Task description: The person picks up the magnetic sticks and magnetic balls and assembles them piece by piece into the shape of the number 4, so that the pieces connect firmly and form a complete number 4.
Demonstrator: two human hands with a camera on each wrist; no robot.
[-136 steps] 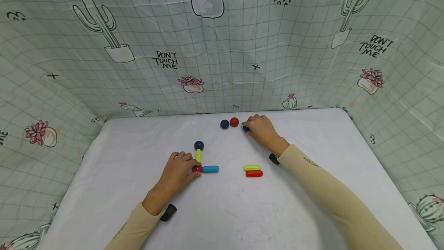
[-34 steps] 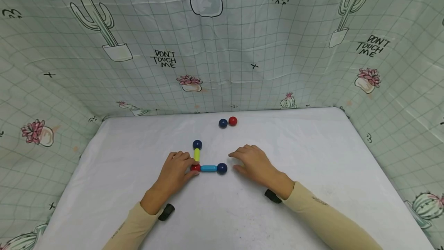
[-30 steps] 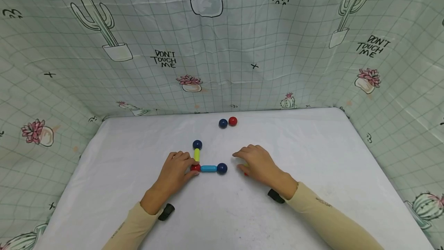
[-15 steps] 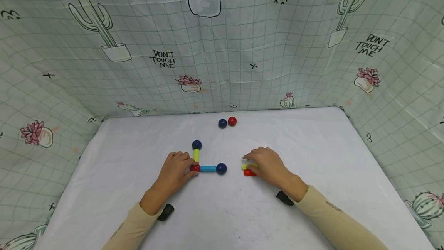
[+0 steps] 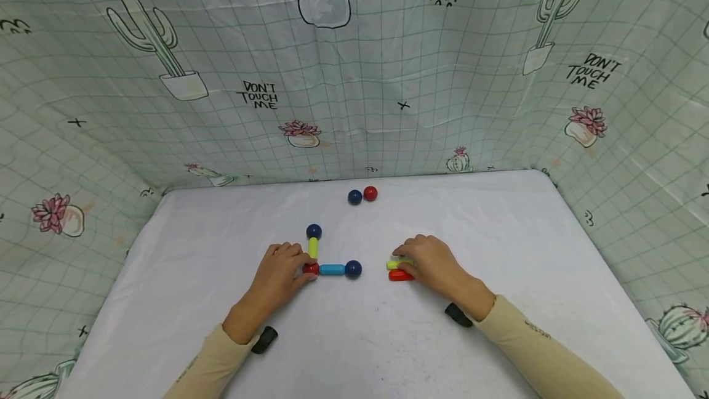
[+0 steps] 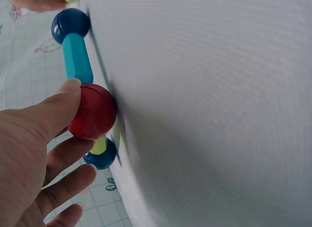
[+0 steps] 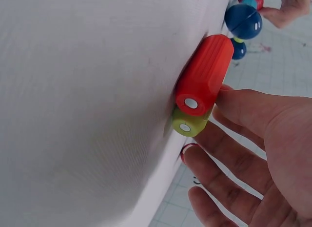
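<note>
The left hand [image 5: 281, 273] pinches the red ball [image 6: 93, 112] between thumb and finger; the right hand [image 5: 434, 265] curves over the lime rod [image 5: 394, 265], whether gripping I cannot tell, red rod [image 7: 204, 73] alongside; a gap parts both rods from the navy ball [image 5: 352, 269]; loose balls [image 5: 355, 197] sit near the far edge of the bench [image 5: 343, 343]

"How's the light?"
"Soft, with faint shadows on the bench [image 5: 343, 337]."
"Glare or blur?"
"A small glint on the blue ball [image 6: 70, 23] atop the bench; the left wrist view blurs the cloth [image 6: 24, 85] beyond the bench."
</note>
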